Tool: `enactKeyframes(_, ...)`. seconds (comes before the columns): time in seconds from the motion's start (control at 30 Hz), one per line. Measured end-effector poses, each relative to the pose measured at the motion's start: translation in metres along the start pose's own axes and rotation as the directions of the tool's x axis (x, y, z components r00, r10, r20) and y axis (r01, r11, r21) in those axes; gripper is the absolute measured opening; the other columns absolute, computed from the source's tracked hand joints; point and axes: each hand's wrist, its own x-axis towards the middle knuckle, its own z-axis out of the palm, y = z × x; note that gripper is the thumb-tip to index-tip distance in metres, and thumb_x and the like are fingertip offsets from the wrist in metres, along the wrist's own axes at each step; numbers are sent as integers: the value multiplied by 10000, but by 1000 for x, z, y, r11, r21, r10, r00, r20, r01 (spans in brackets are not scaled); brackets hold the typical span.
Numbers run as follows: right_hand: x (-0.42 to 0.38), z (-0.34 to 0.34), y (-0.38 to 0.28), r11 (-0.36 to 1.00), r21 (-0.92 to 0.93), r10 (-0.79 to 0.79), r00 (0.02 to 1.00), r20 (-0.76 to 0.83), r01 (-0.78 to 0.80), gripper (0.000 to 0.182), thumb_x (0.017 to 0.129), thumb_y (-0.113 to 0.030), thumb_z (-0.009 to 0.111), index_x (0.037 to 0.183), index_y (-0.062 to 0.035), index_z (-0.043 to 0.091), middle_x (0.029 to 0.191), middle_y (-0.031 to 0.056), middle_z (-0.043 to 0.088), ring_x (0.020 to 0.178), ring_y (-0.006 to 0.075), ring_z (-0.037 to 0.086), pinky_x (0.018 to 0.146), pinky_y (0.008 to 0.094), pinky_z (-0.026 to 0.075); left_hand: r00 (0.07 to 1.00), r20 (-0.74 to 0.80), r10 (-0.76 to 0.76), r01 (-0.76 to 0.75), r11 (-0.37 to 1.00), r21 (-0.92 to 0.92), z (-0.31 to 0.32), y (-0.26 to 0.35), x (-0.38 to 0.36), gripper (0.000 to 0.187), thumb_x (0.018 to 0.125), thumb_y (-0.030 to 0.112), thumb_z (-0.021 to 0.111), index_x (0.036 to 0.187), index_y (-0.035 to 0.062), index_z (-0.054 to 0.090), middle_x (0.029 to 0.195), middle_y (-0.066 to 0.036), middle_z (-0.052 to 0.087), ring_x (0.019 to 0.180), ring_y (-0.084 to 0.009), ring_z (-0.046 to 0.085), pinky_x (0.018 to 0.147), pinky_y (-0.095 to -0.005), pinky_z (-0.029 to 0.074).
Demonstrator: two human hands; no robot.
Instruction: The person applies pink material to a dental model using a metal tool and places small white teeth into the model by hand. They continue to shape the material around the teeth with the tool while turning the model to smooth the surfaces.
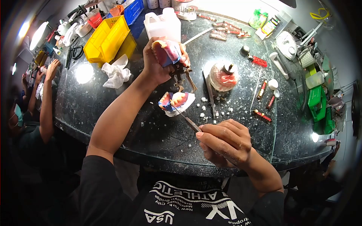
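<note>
My left hand (154, 72) is wrapped around the raised upper half of a dental articulator (181, 77), which carries a pink wax denture (163, 54) with teeth on a blue-edged base. Below it, the lower denture (180, 99), pink wax with pale teeth on a white plaster base, rests on the black worktop. Between the thumb and fingers of my right hand (228, 143) is a slim wax carver (191, 123). Its thin tip points up and left, right at the front of the lower denture.
Right of the articulator stand a long metal tool (210, 92) and a glass spirit burner (224, 76). White crumbs litter the black worktop (151, 132). Crumpled tissue (116, 71), a yellow bin (107, 39) and a white jug (163, 25) are behind. Another person's arm (46, 101) is at left.
</note>
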Motion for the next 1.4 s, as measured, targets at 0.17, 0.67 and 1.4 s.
enactKeyframes(0.17,-1,-1,0,1000,-20,-10,1000,17,10,330,675,6,698,999,-6,637,873,92,652,655,165,629,548,268,483,1000,13,3,-3,1000,10,0,-1,0,580,844,503,436,992,-46,555,662,-99,548,677,-264,566,726,-372,453)
enactKeyframes(0.67,-3,-1,-2,1000,-20,-10,999,42,10,331,667,-2,675,994,5,628,865,95,640,664,175,630,576,278,503,997,74,10,-10,1000,7,-6,-3,1,622,842,541,436,1023,-43,550,696,-86,555,716,-253,564,727,-368,446)
enactKeyframes(1.4,-8,-50,34,851,-70,463,807,-367,-521,179,796,45,625,970,21,654,903,124,664,779,148,653,705,264,521,999,2,-43,43,998,-55,-5,0,1,640,804,600,468,867,-27,579,701,-133,553,667,-281,564,683,-397,475)
